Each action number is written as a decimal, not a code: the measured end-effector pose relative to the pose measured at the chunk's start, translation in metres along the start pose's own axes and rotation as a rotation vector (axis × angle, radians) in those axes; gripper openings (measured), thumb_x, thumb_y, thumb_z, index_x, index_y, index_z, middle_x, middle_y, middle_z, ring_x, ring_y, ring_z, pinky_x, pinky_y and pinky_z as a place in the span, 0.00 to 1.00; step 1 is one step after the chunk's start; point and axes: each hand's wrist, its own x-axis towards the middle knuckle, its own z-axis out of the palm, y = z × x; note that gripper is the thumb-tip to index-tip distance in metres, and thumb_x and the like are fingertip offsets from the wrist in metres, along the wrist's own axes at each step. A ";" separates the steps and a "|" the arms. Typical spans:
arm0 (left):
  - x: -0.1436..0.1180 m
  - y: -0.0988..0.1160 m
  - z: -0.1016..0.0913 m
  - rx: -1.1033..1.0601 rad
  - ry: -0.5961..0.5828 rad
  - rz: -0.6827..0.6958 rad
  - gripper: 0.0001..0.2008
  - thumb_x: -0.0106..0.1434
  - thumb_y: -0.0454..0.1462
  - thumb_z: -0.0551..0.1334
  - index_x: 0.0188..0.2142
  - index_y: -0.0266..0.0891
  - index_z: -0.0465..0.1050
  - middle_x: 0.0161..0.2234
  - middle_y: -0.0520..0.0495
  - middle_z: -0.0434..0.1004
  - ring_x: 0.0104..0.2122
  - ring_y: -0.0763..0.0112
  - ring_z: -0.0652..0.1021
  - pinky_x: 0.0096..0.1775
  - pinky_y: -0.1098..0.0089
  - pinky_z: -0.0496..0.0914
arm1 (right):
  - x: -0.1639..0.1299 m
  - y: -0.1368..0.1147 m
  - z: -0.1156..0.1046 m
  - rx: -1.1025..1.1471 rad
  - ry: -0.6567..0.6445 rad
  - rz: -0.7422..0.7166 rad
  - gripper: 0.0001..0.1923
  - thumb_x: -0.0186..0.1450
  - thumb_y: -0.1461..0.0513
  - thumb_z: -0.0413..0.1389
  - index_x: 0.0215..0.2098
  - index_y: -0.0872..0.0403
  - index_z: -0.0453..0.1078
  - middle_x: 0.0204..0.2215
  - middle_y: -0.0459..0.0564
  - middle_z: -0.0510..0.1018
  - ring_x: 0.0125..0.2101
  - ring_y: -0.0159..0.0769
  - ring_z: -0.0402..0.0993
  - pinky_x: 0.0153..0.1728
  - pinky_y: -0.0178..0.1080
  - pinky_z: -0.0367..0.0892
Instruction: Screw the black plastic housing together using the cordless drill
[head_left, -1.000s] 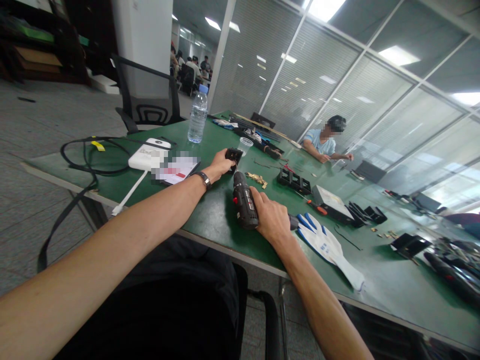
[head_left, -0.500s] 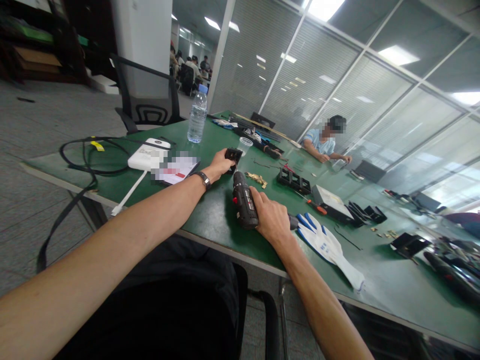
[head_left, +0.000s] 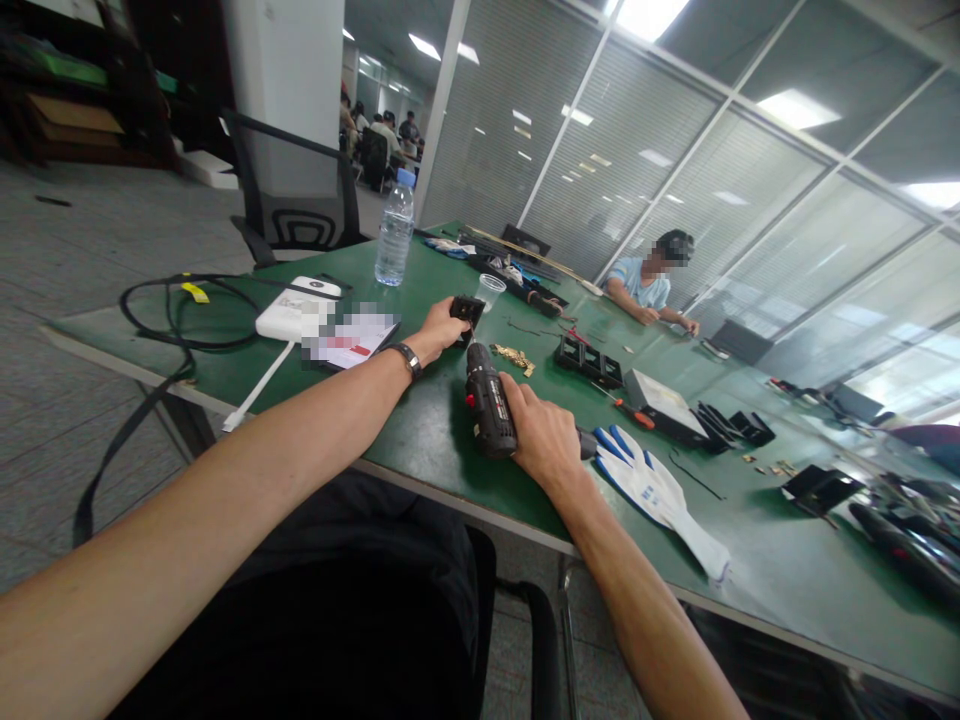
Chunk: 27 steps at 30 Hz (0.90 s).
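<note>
Gripping a black cordless drill [head_left: 489, 408] near the green table's [head_left: 420, 430] front edge, the right hand [head_left: 545, 436] wraps fully around its handle. Beyond the drill's tip, the left hand [head_left: 440, 326] closes on a small black part [head_left: 466, 312], beside brass screws [head_left: 514, 358].

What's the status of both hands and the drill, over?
Left hand gripping black part. Right hand gripping drill, bit towards the part. Gold screws and white glove beside drill.
</note>
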 end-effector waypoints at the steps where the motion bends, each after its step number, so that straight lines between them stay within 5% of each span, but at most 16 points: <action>1: 0.000 0.000 0.000 -0.001 0.000 -0.001 0.15 0.43 0.30 0.64 0.34 0.36 0.73 0.31 0.49 0.76 0.33 0.68 0.72 0.39 0.68 0.67 | 0.000 0.000 0.000 -0.002 -0.007 0.002 0.36 0.67 0.55 0.49 0.68 0.49 0.38 0.50 0.56 0.70 0.43 0.45 0.73 0.38 0.41 0.64; 27: -0.003 0.005 0.000 0.004 0.004 -0.016 0.15 0.42 0.30 0.65 0.34 0.37 0.73 0.31 0.50 0.76 0.33 0.68 0.72 0.40 0.67 0.67 | 0.000 -0.001 -0.001 -0.006 -0.007 0.001 0.35 0.67 0.55 0.48 0.68 0.49 0.38 0.50 0.56 0.70 0.43 0.43 0.72 0.39 0.40 0.63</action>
